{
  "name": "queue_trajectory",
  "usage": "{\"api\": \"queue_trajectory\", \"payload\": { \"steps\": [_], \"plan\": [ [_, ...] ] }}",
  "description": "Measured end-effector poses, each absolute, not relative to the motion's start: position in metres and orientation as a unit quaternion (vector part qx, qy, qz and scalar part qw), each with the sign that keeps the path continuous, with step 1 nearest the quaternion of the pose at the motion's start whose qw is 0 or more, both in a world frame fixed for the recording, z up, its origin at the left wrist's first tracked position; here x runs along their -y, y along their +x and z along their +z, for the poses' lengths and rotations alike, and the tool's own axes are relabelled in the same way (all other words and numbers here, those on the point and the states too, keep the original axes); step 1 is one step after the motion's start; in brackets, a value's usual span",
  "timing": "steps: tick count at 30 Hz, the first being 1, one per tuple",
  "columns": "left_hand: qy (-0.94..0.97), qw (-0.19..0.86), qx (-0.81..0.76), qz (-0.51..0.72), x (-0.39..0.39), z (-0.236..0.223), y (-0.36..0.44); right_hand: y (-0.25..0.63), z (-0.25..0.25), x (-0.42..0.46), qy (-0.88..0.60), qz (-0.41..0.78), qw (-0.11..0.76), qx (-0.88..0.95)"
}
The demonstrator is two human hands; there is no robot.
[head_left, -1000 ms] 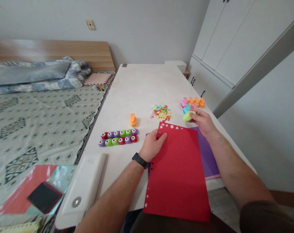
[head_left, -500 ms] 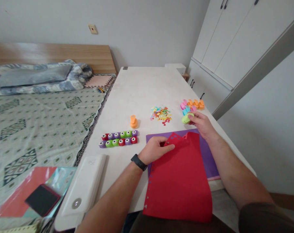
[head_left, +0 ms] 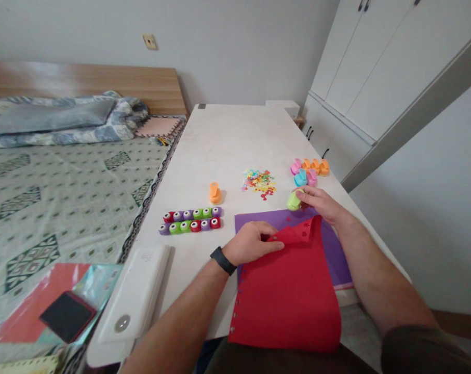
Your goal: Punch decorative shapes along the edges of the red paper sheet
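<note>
My left hand, with a black watch on the wrist, pinches the top edge of a red paper sheet and curls it back toward me. Small shapes are punched along that sheet's top and left edges. Under it lies a purple sheet on the white table. My right hand is closed on a small green craft punch just above the purple sheet. A heap of coloured paper cut-outs lies beyond the sheets.
Two rows of small red, green and purple punches sit left of the sheets, with a lone orange punch behind. Pink, orange and blue punches cluster at right. A white device lies near the front-left corner. A bed stands left, wardrobes right.
The left hand has pulled the red sheet's top edge back toward me, baring the purple sheet. The right hand has brought the green punch nearer and to the left.
</note>
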State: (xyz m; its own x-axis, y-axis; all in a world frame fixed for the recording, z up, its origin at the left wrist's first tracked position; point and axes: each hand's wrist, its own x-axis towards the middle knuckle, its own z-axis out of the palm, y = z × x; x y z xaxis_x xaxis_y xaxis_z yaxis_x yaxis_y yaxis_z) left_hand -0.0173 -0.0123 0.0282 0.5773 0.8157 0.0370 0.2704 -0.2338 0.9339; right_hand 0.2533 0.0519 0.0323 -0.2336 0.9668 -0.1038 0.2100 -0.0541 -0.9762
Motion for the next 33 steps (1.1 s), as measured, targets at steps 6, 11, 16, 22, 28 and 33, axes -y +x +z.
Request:
{"api": "queue_trajectory", "payload": {
  "steps": [6,11,16,22,28,33],
  "plan": [
    [0.758,0.481,-0.355,0.261,0.013,0.029,-0.017,0.248,0.034,-0.049,-0.449,0.580,0.255,0.630],
    [0.754,0.482,-0.358,0.265,0.012,0.028,-0.018,0.238,0.032,-0.054,-0.448,0.543,0.400,0.587],
    [0.761,0.483,-0.346,0.262,0.011,0.025,-0.018,0.243,0.028,-0.060,-0.474,0.522,0.468,0.533],
    [0.750,0.480,-0.381,0.250,0.010,0.019,-0.019,0.262,0.030,-0.068,-0.520,0.445,0.539,0.491],
    [0.749,0.486,-0.381,0.241,0.009,0.017,-0.019,0.310,0.023,-0.090,-0.587,0.365,0.585,0.424],
    [0.734,0.510,-0.378,0.243,0.009,0.016,-0.018,0.347,0.008,-0.112,-0.676,0.297,0.556,0.383]
  ]
}}
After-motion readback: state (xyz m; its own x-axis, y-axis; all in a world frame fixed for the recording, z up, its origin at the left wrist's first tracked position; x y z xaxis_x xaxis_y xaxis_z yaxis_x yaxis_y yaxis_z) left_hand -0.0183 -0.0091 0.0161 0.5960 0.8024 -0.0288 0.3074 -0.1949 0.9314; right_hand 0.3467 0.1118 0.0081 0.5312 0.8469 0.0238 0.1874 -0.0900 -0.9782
